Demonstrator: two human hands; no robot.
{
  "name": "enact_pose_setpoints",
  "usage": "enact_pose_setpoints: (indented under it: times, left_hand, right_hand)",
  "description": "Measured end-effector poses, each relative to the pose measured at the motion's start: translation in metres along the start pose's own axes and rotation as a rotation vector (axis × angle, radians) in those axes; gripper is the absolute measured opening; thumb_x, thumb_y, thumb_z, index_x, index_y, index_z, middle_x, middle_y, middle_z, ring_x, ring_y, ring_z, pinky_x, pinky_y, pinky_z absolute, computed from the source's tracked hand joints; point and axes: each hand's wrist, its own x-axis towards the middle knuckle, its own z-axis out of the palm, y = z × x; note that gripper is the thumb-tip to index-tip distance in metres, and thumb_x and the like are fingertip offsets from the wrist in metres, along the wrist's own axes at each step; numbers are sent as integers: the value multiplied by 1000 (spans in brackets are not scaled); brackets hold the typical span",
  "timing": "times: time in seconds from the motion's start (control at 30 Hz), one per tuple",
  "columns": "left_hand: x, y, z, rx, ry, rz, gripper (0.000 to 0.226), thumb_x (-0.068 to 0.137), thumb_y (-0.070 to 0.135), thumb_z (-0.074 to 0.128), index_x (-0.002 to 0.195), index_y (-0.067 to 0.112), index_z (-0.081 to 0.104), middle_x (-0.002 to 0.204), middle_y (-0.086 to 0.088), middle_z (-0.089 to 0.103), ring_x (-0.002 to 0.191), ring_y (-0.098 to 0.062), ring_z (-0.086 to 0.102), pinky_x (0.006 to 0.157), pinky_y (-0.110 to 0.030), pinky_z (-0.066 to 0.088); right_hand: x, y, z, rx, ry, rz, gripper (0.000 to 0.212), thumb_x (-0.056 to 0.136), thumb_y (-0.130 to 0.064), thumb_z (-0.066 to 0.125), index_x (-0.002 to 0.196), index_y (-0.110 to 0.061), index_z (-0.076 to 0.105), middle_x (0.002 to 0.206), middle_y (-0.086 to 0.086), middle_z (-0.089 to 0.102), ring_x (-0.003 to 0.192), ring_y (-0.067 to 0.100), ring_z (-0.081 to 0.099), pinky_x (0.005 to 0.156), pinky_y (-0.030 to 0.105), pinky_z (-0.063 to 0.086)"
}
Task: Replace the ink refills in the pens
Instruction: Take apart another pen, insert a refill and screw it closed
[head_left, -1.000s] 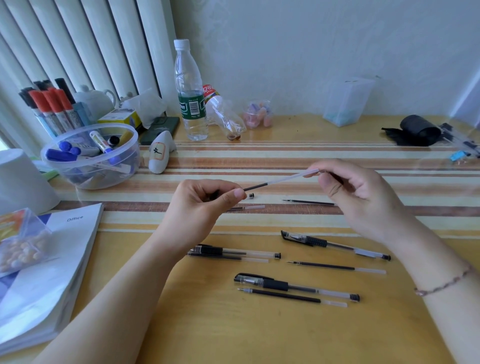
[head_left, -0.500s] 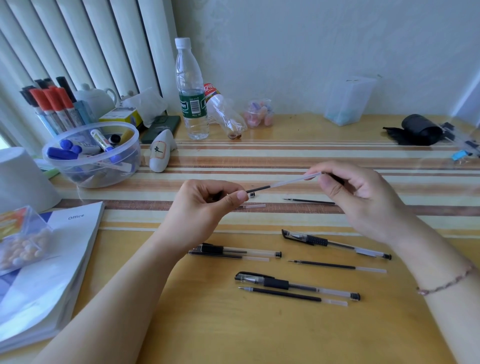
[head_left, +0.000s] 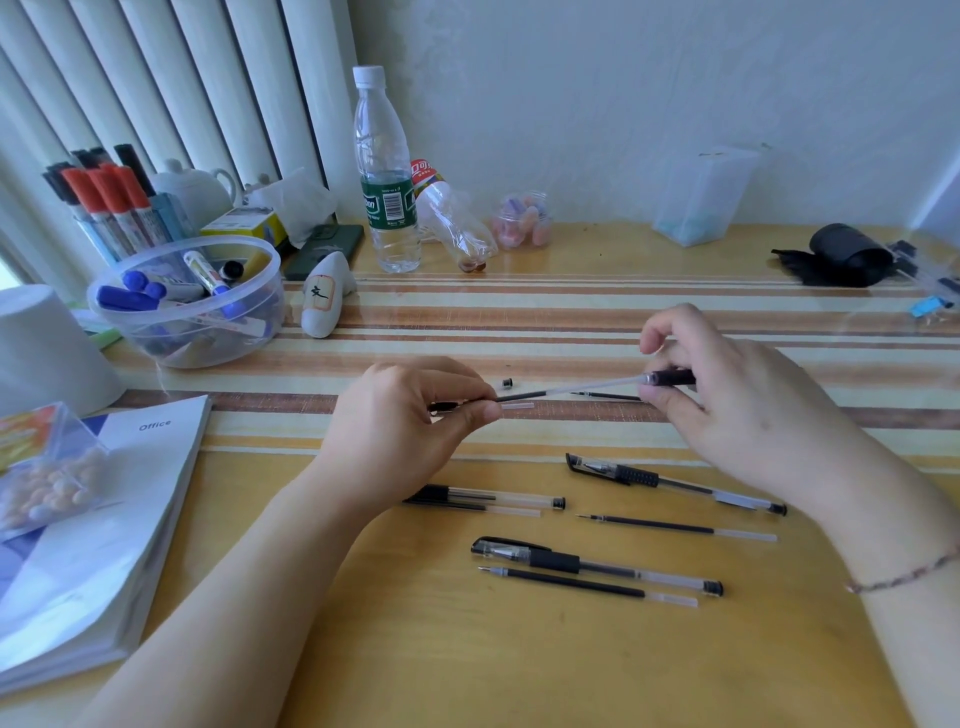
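Brown-and-cream striped table (head_left: 571, 312)

Bare tabletop (head_left: 415, 649) is left open in front; passage beyond is blocked by scattered pens (head_left: 597, 564) and refills (head_left: 675, 527).

Left hand (head_left: 410, 415), frame centre: my fingers curled, thumb and forefinger pinching. Right hand (head_left: 727, 395), centre-right: fingertips pinching, index raised. Both forearms enter from the lower edge.

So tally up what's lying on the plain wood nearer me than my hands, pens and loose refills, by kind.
Whole pens: 3
Loose refills: 3
Total: 6
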Motion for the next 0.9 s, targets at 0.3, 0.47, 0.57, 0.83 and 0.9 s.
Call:
enact_pose_setpoints:
  times: [0.3, 0.47, 0.57, 0.83, 0.9]
  left_hand:
    - [-2, 4, 4, 56, -22, -20, 19, 83, 44, 64, 84, 31, 77, 78, 18, 73, 76, -1, 66, 60, -33, 54]
    - [-3, 5, 5, 95, -72, -15, 18, 81, 45, 68, 87, 32, 77, 78, 17, 72, 75, -2, 65, 62, -33, 54]
    - [-3, 5, 6, 41, -103, -50, 15, 79, 41, 75, 91, 32, 78, 81, 17, 73, 79, 1, 66, 70, -30, 56]
    - [-1, 12, -2, -333, -159, -185, 62, 70, 53, 76, 125, 30, 62, 101, 10, 76, 100, 3, 67, 97, -32, 52]
    - [0, 13, -5, -461, -131, -202, 59, 81, 53, 67, 133, 26, 56, 107, 7, 75, 84, 6, 68, 84, -20, 53]
  right_hand:
    - [-1, -8, -6, -235, -39, -56, 29, 84, -58, 48, 108, -45, 58, 79, -25, 62, 56, -10, 39, 49, 17, 27]
    - [-3, -10, -4, -270, -59, -124, 38, 90, -58, 30, 104, -45, 64, 87, -26, 68, 81, 8, 64, 52, 21, 39]
    - [-2, -10, 0, -203, -121, -130, 38, 91, -59, 27, 101, -45, 61, 85, -25, 68, 77, 7, 62, 57, 24, 46]
    - [0, -6, 6, -18, -133, -44, 46, 85, -65, 17, 92, -47, 59, 68, -12, 67, 65, 7, 60, 59, 28, 50]
    - [1, -5, 6, 28, -121, -30, 44, 83, -66, 17, 90, -50, 57, 69, -11, 67, 65, 8, 61, 58, 30, 50]
